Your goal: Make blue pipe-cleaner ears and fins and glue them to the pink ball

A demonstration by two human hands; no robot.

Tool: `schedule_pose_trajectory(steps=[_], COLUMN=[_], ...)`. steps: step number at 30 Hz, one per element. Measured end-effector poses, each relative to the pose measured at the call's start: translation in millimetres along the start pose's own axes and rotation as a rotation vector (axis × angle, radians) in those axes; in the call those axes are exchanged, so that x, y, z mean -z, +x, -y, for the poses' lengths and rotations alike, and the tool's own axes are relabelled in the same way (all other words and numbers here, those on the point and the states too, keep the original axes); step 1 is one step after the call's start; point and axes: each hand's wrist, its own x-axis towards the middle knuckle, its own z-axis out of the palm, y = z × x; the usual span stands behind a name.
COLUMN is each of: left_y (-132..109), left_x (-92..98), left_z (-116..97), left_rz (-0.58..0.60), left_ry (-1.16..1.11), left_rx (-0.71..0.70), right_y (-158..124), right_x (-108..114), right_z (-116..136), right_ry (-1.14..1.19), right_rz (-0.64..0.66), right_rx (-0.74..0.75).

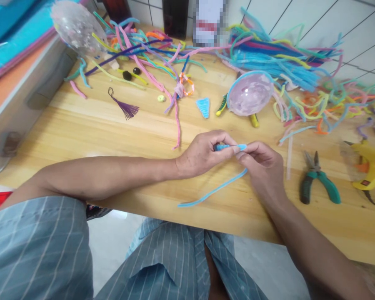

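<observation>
Over the front middle of the table, my left hand [203,152] pinches a light blue pipe cleaner [212,191] that is partly folded or coiled. My right hand [262,162] is closed on the same pipe cleaner, its fingertips touching those of the left. A long loose tail of it hangs down to the left below the hands. Just beyond the hands lies a small light blue wedge-shaped piece [203,108] made of side-by-side rows. The part inside my left fingers is mostly hidden.
Green-handled pliers [318,179] and a yellow glue gun [371,162] lie at right. A bowl-like clear shell [250,93] rests on yellow-and-green handles. Loose pipe cleaners [268,58] crowd the back. A purple tassel [125,106] and a plastic bin [28,96] are at left.
</observation>
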Motion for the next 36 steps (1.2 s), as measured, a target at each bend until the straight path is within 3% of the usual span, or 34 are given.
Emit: schedule_pose_trajectory(steps=[7,12,15,21,29,36], left_y=[-2,-2,-2,-2,4,4], left_x=[2.1,3.1,2.8,-0.6,-1.1,0.7], left_z=[11,11,6,-1,-6,-5], left_rz=[0.009,0.003,0.014,0.102,0.098,0.064], left_ry=[0.283,0.27,0.172,0.02,-0.139,-0.098], left_rx=[-0.466,-0.568,-0.479,-0.008,0.145,0.154], right_y=[-4,-5,-3,-1,5,6], right_x=[-5,-2,4,11,11,10], right_z=[-6,-7,-9,-18,-19,-10], right_ry=[0.04,0.039,-0.028,-0.149,-0.1,-0.035], right_rz=[-0.045,-0.076,-0.08,-0.062,-0.098,-0.081], right_rx=[0.061,0.169,0.265,0.386,0.302,0.225])
